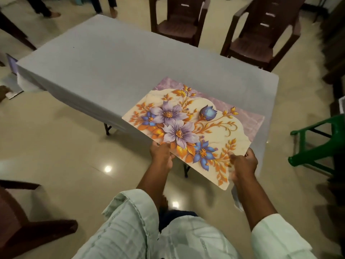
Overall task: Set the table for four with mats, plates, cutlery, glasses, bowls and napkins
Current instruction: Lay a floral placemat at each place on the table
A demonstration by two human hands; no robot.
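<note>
A flowered mat (188, 131) is held by its near edge over the near right corner of the bench (104, 58). The left hand (161, 156) pinches the left end and the right hand (242, 165) is clamped on the right end, fingers curled round the edge. The task seems barely begun: no mat is laid yet, and no plates, cutlery, glasses, bowls or napkins are seen. The grey cloth is bare, so room for placing is wide. Two brown chairs (179, 21) stand at the far side and a green stool (321, 144) just beside the right edge.
</note>
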